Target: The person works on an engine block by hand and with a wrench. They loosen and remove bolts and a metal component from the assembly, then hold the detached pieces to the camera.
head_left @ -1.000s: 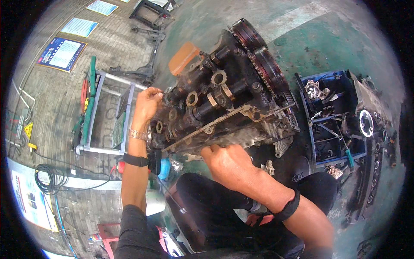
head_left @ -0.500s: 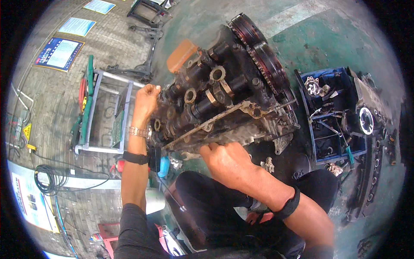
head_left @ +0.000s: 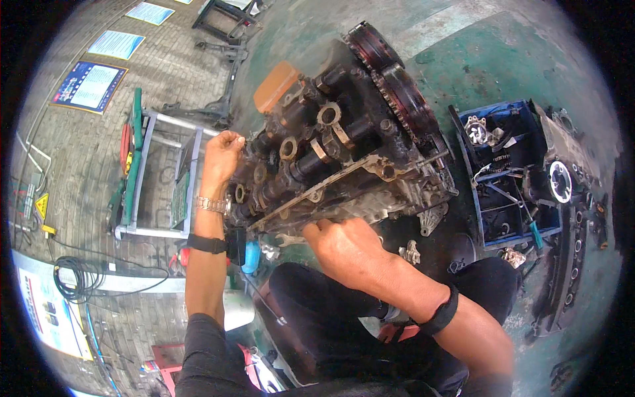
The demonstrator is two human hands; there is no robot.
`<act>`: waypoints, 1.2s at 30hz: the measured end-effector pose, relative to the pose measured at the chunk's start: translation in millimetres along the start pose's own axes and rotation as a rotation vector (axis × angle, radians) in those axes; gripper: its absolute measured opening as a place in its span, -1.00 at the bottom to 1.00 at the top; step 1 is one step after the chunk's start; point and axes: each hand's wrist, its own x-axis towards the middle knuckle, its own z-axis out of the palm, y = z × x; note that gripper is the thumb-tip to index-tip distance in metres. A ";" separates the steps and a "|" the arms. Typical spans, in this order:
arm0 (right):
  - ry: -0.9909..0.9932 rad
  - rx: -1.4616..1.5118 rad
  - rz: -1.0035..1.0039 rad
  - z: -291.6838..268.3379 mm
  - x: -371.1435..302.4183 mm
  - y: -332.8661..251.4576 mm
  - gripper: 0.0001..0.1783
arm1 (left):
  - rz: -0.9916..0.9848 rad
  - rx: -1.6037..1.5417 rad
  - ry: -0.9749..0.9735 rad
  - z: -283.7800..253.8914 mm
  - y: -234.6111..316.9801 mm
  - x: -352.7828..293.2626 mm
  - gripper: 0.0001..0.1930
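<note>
An oily engine cylinder head [head_left: 344, 165] fills the middle of the head view, with dark camshafts along its top and toothed gears [head_left: 403, 96] at its far right end. Beside its left end, my left hand [head_left: 223, 155] is closed, fingertips pinched together; whatever they may hold cannot be made out. My right hand [head_left: 344, 248] is curled closed along the near lower side of the engine, the fingertips partly hidden. Whether it grips a part there does not show. An open-ended wrench [head_left: 289, 239] lies just left of that hand.
A blue parts crate [head_left: 486, 228] with loose metal parts stands to the right, near a long metal engine part [head_left: 569, 271]. On the left is a metal frame cart [head_left: 142, 178]. An orange part [head_left: 276, 86] sits behind the engine. My knees are below it.
The whole view shifts slightly, the engine appearing a little farther left. Both hands keep nearly the same place and closed shape.
</note>
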 end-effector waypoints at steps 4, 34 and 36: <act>0.012 -0.011 -0.008 -1.5 0.0 0.3 -0.86 | -0.122 0.006 0.028 1.6 1.7 0.3 -0.77; -0.030 0.001 0.028 2.7 0.2 0.6 -0.81 | -0.109 -0.023 0.004 0.8 -0.3 -0.5 -0.76; -0.022 0.000 0.025 3.1 0.1 0.6 -0.81 | -0.085 0.078 0.045 1.3 0.4 0.4 -0.69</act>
